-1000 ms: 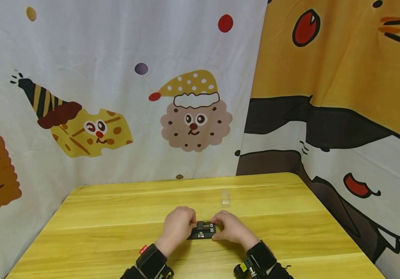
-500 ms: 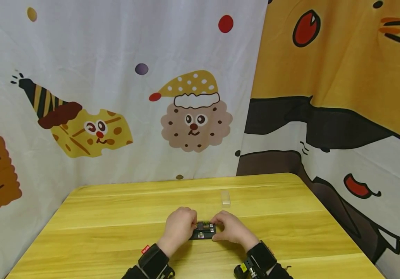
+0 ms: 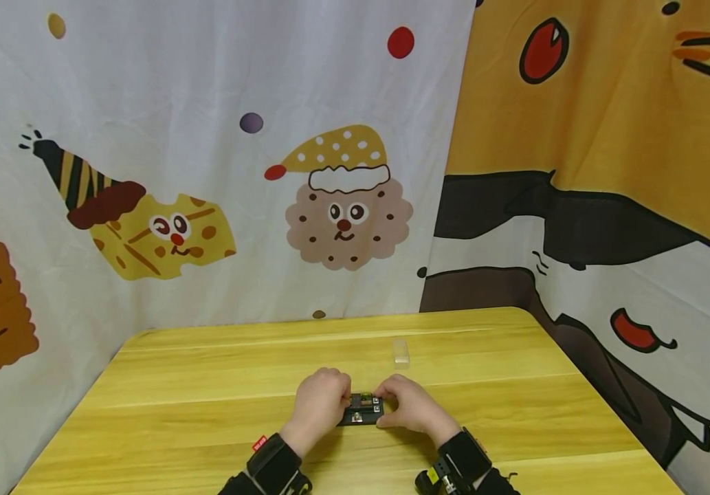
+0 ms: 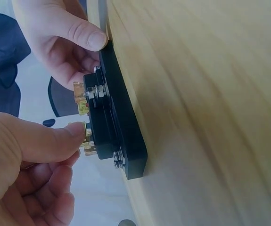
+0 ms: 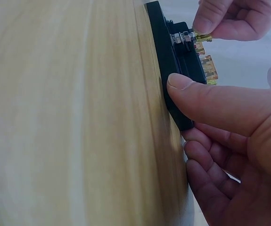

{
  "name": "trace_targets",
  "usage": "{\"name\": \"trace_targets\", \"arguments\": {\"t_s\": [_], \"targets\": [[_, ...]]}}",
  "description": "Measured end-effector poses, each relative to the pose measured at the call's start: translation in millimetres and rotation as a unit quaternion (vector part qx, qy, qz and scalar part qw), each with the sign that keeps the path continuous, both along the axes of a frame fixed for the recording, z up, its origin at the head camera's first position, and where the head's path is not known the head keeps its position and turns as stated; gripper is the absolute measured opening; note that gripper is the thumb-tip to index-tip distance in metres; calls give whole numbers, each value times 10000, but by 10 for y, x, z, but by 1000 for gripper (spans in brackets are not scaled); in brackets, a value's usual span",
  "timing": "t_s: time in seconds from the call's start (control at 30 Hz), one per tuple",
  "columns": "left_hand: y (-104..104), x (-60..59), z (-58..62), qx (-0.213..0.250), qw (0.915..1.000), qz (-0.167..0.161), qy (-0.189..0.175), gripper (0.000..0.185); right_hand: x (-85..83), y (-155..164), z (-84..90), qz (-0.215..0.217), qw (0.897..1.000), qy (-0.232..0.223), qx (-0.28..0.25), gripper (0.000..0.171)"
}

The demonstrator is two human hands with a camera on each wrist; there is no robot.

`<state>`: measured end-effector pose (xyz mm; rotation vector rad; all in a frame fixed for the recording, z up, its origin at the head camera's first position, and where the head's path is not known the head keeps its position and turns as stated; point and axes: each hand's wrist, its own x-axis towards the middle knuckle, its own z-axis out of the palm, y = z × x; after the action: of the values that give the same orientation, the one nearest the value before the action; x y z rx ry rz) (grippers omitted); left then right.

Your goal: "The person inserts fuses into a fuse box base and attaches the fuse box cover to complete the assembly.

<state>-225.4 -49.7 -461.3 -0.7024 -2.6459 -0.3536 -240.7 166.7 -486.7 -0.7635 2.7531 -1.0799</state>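
Observation:
A black fuse block (image 3: 363,412) lies flat on the wooden table between the two hands. Metal studs with nuts stick out of it, and several orange (image 5: 209,68) and yellow blade fuses sit in its top. My left hand (image 3: 322,402) pinches a yellow blade fuse (image 5: 204,37) at the block's left end between thumb and forefinger. Whether that fuse is fully seated cannot be seen. At the other end, my right hand (image 3: 413,407) grips the block, its thumb on the near edge and its fingers on the far side.
Behind the block, a small clear plastic cover (image 3: 401,352) lies on the table (image 3: 218,385). A printed curtain (image 3: 206,137) hangs along the table's back and sides. Black straps with cameras are on both wrists.
My left hand has shifted slightly to the right along the fuse block. The right hand has kept its place, and the clear cover has not moved.

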Motion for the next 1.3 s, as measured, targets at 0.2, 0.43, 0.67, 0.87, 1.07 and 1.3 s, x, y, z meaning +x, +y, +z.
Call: {"name": "trace_targets", "arguments": {"t_s": [0.2,0.43,0.67,0.87,1.07,1.3], "targets": [[-6,1,-25,-24,10000,-63,28,32,2,-1,6,-3,10000,0,4,39],[-4,6,-33,-2,10000,-52,16,33,1,-7,5,-5,10000,-1,12,40],[1,20,-9,24,10000,-32,-82,32,0,-11,3,-17,10000,73,26,39],[14,4,-7,103,9998,-27,-154,33,2,-12,8,-40,9999,84,70,39],[22,-11,-4,155,9996,-45,-223,33,11,-12,23,-50,10000,0,42,39],[19,-38,3,161,9997,-154,-141,36,12,-10,22,-55,10000,33,40,40]]}}
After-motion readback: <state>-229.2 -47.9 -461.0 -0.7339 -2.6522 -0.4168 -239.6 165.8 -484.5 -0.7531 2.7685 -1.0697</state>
